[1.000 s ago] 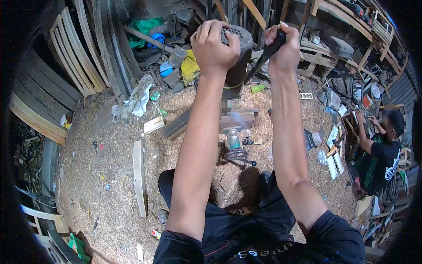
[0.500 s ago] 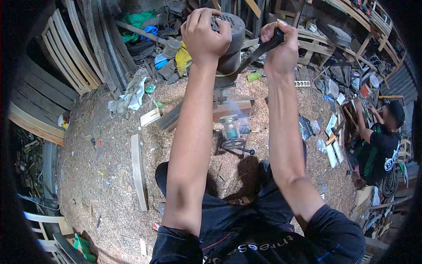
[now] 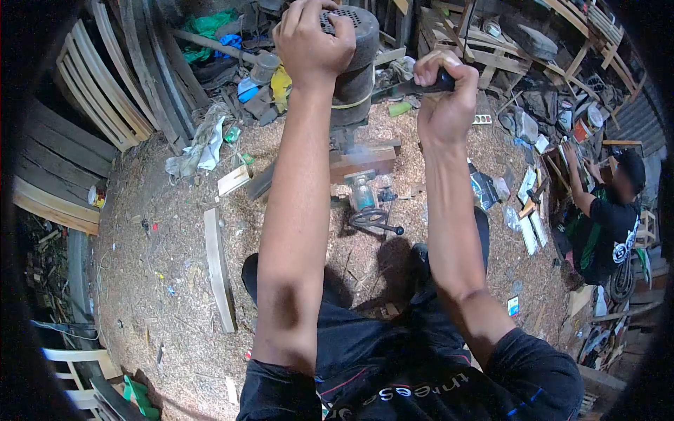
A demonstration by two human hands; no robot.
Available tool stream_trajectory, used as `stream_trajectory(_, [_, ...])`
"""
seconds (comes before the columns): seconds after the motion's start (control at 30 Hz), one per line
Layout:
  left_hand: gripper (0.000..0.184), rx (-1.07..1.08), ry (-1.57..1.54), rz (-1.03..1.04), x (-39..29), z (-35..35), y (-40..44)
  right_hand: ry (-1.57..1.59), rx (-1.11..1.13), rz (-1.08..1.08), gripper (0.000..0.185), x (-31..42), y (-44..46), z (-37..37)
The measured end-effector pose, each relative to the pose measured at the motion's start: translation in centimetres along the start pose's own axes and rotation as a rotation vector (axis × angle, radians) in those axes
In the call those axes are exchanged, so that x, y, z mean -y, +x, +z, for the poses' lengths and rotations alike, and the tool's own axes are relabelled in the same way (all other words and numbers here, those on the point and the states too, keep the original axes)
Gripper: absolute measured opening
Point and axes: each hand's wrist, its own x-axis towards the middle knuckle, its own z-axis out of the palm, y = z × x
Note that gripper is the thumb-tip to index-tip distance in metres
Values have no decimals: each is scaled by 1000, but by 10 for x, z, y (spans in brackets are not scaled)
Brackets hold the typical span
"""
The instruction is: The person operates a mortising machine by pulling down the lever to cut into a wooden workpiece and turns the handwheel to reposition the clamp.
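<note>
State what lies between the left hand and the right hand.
The dark cylindrical housing, its perforated top under the left hand, and the bar of the black-handled lever that the right hand grips; the head view shows both.

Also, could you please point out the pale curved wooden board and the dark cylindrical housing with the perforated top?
Pale curved wooden board (image 3: 217, 270), head view: middle of its face.
Dark cylindrical housing (image 3: 361, 50), head view: its upper side.
</note>
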Motion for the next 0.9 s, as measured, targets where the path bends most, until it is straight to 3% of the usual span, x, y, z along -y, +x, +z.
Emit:
stream_trajectory(0.33, [18,-1,8,24,5,1,-2,-72,48,-6,33,9,-28,-4])
stream_trajectory(0.5, [18,-5,43,-5,9,3,-4,-98,-40,-9,32,5,-34,-2])
stream_trajectory(0.63, [18,-39,42,-8,14,11,-3,-235,-121,-19,39,-1,11,9])
stream_trajectory(0.7, [18,-36,26,4,6,4,3,-134,-28,110,37,-11,53,1])
stream_trajectory(0.73, [20,135,33,-78,4,-4,4,-163,-97,93,42,-13,68,15])
stream_trajectory(0.9, [16,75,-9,-90,-11,-7,22,-350,-173,63,59,-34,135,43])
